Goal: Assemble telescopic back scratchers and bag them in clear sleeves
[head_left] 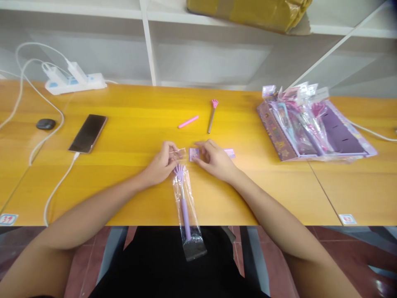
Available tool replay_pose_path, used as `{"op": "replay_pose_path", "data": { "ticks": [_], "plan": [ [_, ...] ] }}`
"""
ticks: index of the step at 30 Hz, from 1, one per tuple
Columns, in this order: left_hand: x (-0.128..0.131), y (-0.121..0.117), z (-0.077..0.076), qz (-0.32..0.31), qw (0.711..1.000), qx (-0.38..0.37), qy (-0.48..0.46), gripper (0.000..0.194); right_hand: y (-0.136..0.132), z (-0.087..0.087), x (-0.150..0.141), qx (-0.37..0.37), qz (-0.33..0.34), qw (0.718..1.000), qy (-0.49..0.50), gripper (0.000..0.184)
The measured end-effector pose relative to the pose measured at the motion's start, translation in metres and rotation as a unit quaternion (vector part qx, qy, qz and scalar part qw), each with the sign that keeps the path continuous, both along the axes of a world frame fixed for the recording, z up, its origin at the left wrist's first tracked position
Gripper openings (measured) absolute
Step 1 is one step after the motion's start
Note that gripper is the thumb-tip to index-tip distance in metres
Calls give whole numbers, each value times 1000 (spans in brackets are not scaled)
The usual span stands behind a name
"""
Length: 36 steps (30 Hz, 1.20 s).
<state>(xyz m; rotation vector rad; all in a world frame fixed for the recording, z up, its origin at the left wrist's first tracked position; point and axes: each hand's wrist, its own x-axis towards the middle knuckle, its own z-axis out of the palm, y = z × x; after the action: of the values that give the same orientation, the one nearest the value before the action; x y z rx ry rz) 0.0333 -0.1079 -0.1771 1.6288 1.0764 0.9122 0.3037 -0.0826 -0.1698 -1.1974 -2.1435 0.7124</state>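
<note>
My left hand (166, 162) is closed on the top end of a clear plastic bag. Inside the bag lies a purple back scratcher (185, 213) with a hand-shaped head, its handle end hanging over the table's front edge. My right hand (215, 160) pinches a small purple-and-pink printed card (194, 154) just right of the bag's opening. A second purple card (230, 153) lies partly hidden behind the right hand. Farther back on the table are a pink hand-shaped head on a metal rod (212, 116) and a loose pink tube (188, 121).
On the right, a purple display box (347, 132) holds several bagged back scratchers. To the left lie a phone (88, 133) on a white cable, a black earbud-like case (46, 124) and a white power strip (77, 85). A taped brown parcel (251, 12) sits on the shelf above.
</note>
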Motion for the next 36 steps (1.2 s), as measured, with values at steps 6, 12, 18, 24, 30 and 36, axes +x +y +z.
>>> {"op": "replay_pose_path", "data": {
  "ticks": [6,12,18,24,30,36],
  "plan": [
    [1,0,8,-14,998,0,58,24,0,-5,4,18,17,999,-46,36],
    [1,2,7,-7,999,15,50,15,2,-4,11,14,6,999,-52,44],
    [1,1,13,-10,999,4,48,21,5,-2,11,-115,0,993,42,47],
    [1,0,9,-11,999,-33,-1,26,-6,9,-3,-180,19,950,254,58],
    [3,0,13,-37,999,-39,10,23,-26,16,-19,-72,20,969,236,29],
    [5,-4,17,-100,994,-19,38,31,-28,18,-29,17,-24,985,172,20]
  ]
}}
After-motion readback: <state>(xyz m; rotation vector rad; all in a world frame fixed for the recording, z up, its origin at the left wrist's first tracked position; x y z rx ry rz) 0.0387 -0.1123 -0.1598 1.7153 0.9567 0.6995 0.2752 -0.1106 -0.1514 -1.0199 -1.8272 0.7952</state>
